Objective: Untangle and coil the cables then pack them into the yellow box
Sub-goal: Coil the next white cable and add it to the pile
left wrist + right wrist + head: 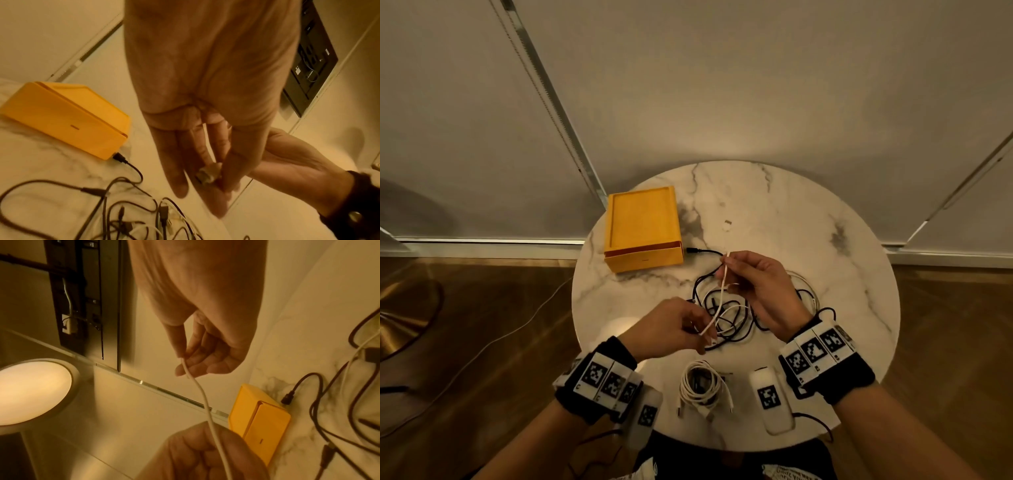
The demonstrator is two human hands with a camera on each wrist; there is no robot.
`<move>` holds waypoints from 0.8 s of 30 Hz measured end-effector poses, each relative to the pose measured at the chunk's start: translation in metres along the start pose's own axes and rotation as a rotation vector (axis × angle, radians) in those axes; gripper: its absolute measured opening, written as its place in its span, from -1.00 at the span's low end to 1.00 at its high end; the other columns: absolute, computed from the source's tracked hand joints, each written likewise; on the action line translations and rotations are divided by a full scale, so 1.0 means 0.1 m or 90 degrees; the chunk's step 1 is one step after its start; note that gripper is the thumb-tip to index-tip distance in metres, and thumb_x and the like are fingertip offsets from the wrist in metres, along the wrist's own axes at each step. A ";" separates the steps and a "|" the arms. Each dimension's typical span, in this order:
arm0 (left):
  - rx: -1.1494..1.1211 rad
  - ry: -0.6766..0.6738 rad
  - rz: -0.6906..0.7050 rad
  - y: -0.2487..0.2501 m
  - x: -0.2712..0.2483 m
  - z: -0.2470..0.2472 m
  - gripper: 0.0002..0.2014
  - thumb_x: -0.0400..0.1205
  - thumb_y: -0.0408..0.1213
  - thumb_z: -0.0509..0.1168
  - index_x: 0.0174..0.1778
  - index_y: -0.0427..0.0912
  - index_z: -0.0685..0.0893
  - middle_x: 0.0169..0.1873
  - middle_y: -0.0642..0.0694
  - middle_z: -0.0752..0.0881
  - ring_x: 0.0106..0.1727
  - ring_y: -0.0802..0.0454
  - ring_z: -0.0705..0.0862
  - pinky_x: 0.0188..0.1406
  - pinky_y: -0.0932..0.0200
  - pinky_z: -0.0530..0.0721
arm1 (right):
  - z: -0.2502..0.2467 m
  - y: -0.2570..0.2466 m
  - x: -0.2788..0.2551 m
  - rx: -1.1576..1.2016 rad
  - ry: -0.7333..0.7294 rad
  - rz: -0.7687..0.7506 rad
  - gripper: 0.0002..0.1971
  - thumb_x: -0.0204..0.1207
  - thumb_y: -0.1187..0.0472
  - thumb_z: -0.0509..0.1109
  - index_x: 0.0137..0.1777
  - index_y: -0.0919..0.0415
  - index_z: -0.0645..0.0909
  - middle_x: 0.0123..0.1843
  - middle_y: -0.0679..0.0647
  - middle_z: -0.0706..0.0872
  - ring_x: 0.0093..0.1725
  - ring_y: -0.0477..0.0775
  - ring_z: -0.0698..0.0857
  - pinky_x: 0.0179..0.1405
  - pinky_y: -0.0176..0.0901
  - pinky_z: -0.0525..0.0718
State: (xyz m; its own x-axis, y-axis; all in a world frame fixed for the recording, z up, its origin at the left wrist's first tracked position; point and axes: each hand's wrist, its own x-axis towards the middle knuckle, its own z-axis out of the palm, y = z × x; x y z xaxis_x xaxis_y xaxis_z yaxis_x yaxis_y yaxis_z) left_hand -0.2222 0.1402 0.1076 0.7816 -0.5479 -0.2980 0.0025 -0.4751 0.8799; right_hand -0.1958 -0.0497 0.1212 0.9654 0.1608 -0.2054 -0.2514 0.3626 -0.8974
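A white cable (722, 298) runs taut between my two hands above a tangle of black and white cables (726, 318) on the round marble table (842, 274). My right hand (751, 274) pinches the cable's upper end; the right wrist view shows that cable (202, 395) leaving its fingertips. My left hand (688, 329) pinches the cable lower down, and its fingers (232, 170) close on a white piece in the left wrist view. The yellow box (643, 228) sits shut at the table's far left. A coiled white cable (700, 385) lies at the near edge.
A black plug (692, 250) lies just right of the box. A small white ring-shaped bit (727, 225) sits at mid table. A lit round lamp (30, 391) stands off the table. A thin cord (500, 342) trails across the wooden floor at left.
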 end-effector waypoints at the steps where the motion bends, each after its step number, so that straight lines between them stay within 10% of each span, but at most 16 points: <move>1: 0.008 -0.006 0.002 0.01 0.00 0.05 -0.91 0.52 -0.44 0.47 -0.12 -0.20 0.80 -0.20 -0.14 0.83 -0.19 -0.02 0.79 0.02 -0.03 0.77 | 0.00 0.01 -0.01 -0.013 -0.018 0.012 -0.91 0.60 0.36 0.31 -0.02 0.33 0.65 -0.28 0.14 0.81 -0.32 -0.01 0.75 -0.29 -0.26 0.68; 10: -0.409 -0.018 -0.063 0.25 -0.08 0.23 -0.80 0.69 -0.28 0.22 -0.11 -0.30 0.69 -0.25 -0.18 0.66 -0.27 0.02 0.61 -0.26 0.16 0.65 | -0.06 0.08 -0.11 0.061 -0.071 0.046 -0.87 0.45 0.24 0.39 -0.05 0.26 0.66 -0.14 0.27 0.80 -0.19 0.14 0.77 -0.13 -0.07 0.69; 17: -0.393 0.087 -0.032 0.18 -0.01 0.28 -0.76 0.71 -0.55 0.10 0.09 -0.38 0.67 -0.38 -0.05 0.60 -0.46 0.11 0.43 -0.49 0.31 0.35 | -0.11 0.05 -0.17 -0.108 -0.063 -0.004 -0.86 0.58 0.31 0.35 -0.07 0.31 0.74 -0.12 0.30 0.81 -0.16 0.15 0.78 -0.23 -0.10 0.70; 24: -0.319 0.070 -0.008 0.39 -0.04 0.16 -0.70 0.72 -0.18 0.17 -0.14 -0.28 0.71 -0.52 0.04 0.21 -0.51 0.13 0.10 -0.55 0.28 0.06 | -0.18 -0.09 -0.22 -0.390 0.076 -0.223 -0.94 0.51 0.26 0.50 -0.19 0.19 0.74 -0.33 -0.01 0.71 -0.37 -0.18 0.60 -0.29 -0.37 0.52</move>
State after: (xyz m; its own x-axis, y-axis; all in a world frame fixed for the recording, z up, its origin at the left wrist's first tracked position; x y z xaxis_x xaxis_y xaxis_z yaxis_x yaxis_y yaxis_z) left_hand -0.2358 0.1127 0.1375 0.8408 -0.4553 -0.2929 0.2902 -0.0778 0.9538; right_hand -0.2133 -0.0730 0.1262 0.9921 0.0154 0.1247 0.1252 -0.2121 -0.9692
